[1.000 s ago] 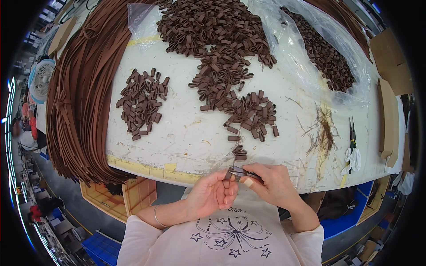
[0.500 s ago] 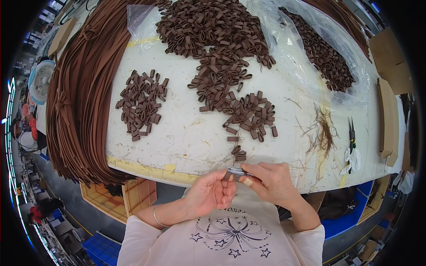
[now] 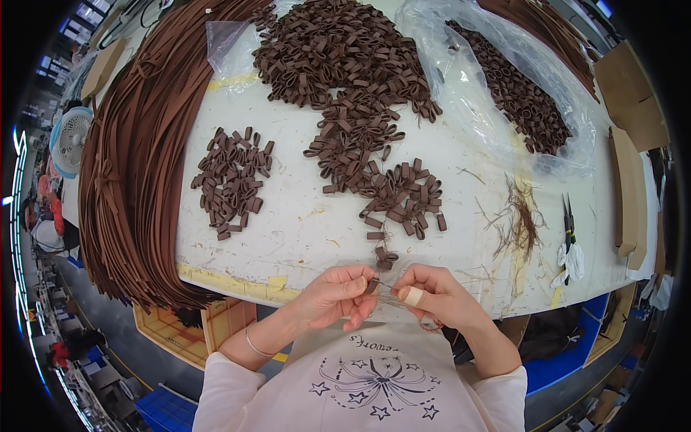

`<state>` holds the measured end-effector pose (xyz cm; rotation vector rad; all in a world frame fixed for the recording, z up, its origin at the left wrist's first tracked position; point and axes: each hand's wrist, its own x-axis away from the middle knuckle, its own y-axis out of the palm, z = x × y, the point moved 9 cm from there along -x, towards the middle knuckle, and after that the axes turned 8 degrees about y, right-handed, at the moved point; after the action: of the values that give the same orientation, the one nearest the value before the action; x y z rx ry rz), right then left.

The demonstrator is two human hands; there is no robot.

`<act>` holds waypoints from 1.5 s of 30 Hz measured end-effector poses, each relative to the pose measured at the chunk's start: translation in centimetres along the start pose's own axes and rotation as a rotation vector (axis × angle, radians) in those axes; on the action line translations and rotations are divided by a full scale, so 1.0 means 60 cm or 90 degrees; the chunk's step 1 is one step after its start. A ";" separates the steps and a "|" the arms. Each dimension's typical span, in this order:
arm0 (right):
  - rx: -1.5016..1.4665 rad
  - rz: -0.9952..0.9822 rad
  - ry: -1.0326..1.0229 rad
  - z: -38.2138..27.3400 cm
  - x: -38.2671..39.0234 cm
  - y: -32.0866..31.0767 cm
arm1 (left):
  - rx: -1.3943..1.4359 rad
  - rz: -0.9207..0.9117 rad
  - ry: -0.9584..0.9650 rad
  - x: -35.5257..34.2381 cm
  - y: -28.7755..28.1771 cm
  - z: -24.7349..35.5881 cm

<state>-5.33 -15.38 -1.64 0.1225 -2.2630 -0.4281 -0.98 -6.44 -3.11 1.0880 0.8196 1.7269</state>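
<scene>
My left hand (image 3: 337,294) pinches a small brown strap loop (image 3: 373,286) between thumb and fingertips, just off the near table edge. Close beside it, my right hand (image 3: 435,294), with a tan bandage around a finger, has its thumb and forefinger closed on a thin thread (image 3: 385,288) that runs to the loop. Something small and reddish (image 3: 432,325) shows under the right palm; its kind is hidden. Just beyond the fingertips, a small bunch of loops (image 3: 386,257) hangs together by thread near the table edge.
A large heap of loops (image 3: 338,50) trails toward me, with a smaller pile (image 3: 232,180) to its left. Long brown straps (image 3: 137,158) cover the left side. At right are a plastic bag of loops (image 3: 518,86), thread scraps (image 3: 525,219) and scissors (image 3: 569,234).
My right hand has shifted slightly right, apart from the left. The silver metal tool that showed at its fingertips is no longer visible there, and a thread now spans between the hands.
</scene>
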 end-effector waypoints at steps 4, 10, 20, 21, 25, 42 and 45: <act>-0.078 -0.092 -0.042 -0.010 -0.006 0.019 | -0.017 -0.031 -0.019 -0.001 0.002 0.000; -0.144 -0.145 -0.063 -0.007 -0.014 0.029 | -0.041 -0.079 -0.014 -0.003 0.000 0.010; 0.069 -0.001 -0.121 -0.034 0.001 0.001 | -0.352 -0.077 -0.001 0.001 0.009 0.046; 0.153 0.103 -0.165 -0.043 0.006 -0.022 | -0.454 -0.054 0.042 0.001 0.010 0.064; 0.453 0.343 -0.279 -0.078 0.039 -0.047 | -0.812 0.029 0.184 0.015 0.024 0.122; 0.696 0.473 -0.275 -0.085 0.059 -0.014 | -1.290 0.156 0.483 0.058 0.078 0.181; 0.644 0.411 -0.320 -0.079 0.055 0.004 | -1.238 0.179 0.471 0.048 0.056 0.184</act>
<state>-3.99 -17.14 3.72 -0.2304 -2.6073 1.1496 7.43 -4.29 5.03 -0.8120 -0.7833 2.0323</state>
